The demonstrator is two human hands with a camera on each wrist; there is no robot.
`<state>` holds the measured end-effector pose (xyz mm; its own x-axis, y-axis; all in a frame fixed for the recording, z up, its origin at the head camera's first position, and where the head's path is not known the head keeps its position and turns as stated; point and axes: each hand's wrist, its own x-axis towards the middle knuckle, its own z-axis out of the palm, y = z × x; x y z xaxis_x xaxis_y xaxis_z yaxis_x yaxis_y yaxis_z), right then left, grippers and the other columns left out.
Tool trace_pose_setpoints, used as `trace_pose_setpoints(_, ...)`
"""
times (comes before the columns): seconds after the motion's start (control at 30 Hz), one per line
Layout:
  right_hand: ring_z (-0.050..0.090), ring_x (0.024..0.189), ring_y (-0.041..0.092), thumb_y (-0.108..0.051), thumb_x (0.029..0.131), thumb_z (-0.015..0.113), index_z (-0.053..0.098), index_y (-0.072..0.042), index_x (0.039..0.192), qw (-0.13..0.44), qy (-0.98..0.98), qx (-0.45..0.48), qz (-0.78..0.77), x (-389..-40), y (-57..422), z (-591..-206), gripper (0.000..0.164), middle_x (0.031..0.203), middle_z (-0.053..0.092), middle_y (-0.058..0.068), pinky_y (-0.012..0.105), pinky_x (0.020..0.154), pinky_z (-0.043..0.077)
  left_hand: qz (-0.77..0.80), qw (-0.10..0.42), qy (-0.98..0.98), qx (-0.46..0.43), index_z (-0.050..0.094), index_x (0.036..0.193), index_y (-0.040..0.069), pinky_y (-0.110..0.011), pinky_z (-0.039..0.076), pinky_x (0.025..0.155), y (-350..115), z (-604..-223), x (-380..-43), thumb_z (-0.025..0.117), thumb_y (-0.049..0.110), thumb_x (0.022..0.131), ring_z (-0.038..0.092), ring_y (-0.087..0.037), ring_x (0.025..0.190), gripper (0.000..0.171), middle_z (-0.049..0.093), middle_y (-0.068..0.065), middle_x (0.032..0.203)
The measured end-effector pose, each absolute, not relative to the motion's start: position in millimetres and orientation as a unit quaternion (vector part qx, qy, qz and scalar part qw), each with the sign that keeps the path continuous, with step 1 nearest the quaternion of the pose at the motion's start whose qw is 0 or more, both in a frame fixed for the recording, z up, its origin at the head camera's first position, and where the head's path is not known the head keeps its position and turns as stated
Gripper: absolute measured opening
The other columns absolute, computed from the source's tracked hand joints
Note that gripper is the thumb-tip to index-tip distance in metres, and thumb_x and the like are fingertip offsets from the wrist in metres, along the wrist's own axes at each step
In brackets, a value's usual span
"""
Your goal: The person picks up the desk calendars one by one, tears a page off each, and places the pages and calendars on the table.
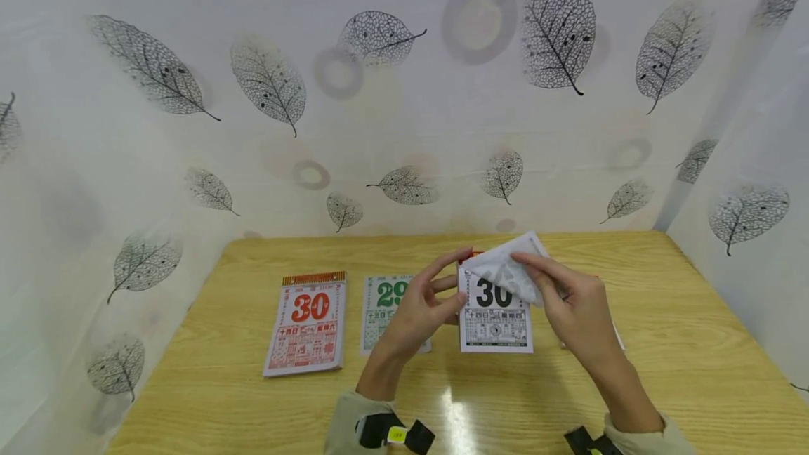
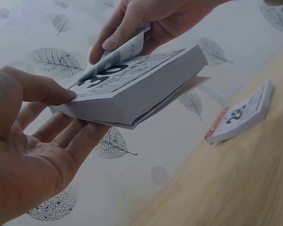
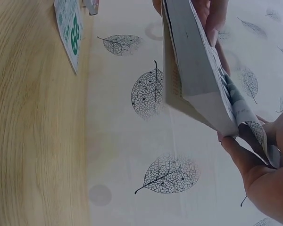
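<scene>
A thick tear-off calendar with a black 30 on its front is held up above the table. My left hand grips it at its left edge, thumb on the front and fingers underneath, as the left wrist view shows. My right hand pinches the calendar's top sheet, which is folded back diagonally across the upper part of the 30. In the right wrist view the lifted sheet curls away from the thick block of pages. Part of the calendar's red header is hidden behind the sheet.
On the wooden table, a calendar with a red 30 lies at the left. Beside it is a green-printed 29 calendar, partly behind my left hand. Another calendar lies at the right, mostly hidden by my right hand in the head view.
</scene>
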<state>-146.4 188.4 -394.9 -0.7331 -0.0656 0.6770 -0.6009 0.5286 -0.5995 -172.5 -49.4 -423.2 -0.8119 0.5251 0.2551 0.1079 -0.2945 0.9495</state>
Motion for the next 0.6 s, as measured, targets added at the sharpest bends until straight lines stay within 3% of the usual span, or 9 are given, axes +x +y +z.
trace_pose_setpoints(0.13, 0.022, 0.040, -0.008, 0.013, 0.092, 0.067, 0.078, -0.003, 0.114, 0.299, -0.817, 0.186, 0.456, -146.6, 189.4, -397.7, 0.029, 0.074, 0.069, 0.004, 0.017, 0.031, 0.023, 0.759, 0.140, 0.574, 0.274, 0.042, 0.157, 0.022, -0.046, 0.063, 0.077, -49.2, -424.2, -172.7, 0.055, -0.003, 0.100, 0.072, -0.035, 0.104, 0.064, 0.060, -0.019, 0.142)
trace_pose_setpoints(0.4, 0.026, 0.039, 0.001, 0.011, 0.095, 0.064, 0.077, 0.000, 0.114, 0.273, -0.792, 0.164, 0.520, -146.4, 191.0, -395.3, 0.026, 0.106, 0.075, 0.016, 0.023, 0.035, 0.028, 0.757, 0.139, 0.574, 0.278, 0.040, 0.158, 0.020, -0.053, 0.062, 0.079, -48.8, -423.9, -173.3, 0.055, -0.004, 0.100, 0.073, -0.034, 0.101, 0.065, 0.060, -0.020, 0.141)
trace_pose_setpoints(0.53, 0.026, 0.039, 0.001, 0.009, 0.097, 0.063, 0.077, 0.000, 0.115, 0.265, -0.786, 0.149, 0.539, -146.2, 190.0, -394.4, 0.024, 0.097, 0.073, 0.013, 0.025, 0.032, 0.027, 0.757, 0.136, 0.577, 0.275, 0.041, 0.158, 0.021, -0.055, 0.061, 0.079, -48.3, -424.5, -174.0, 0.056, -0.004, 0.100, 0.072, -0.035, 0.102, 0.065, 0.061, -0.020, 0.141)
trace_pose_setpoints(0.6, 0.025, 0.038, 0.000, 0.007, 0.097, 0.063, 0.077, -0.001, 0.115, 0.262, -0.785, 0.138, 0.544, -145.6, 190.1, -394.4, 0.024, 0.082, 0.069, 0.008, 0.025, 0.030, 0.024, 0.758, 0.137, 0.577, 0.274, 0.042, 0.157, 0.022, -0.055, 0.061, 0.079, -47.9, -425.0, -174.3, 0.056, -0.004, 0.099, 0.072, -0.036, 0.102, 0.065, 0.061, -0.020, 0.140)
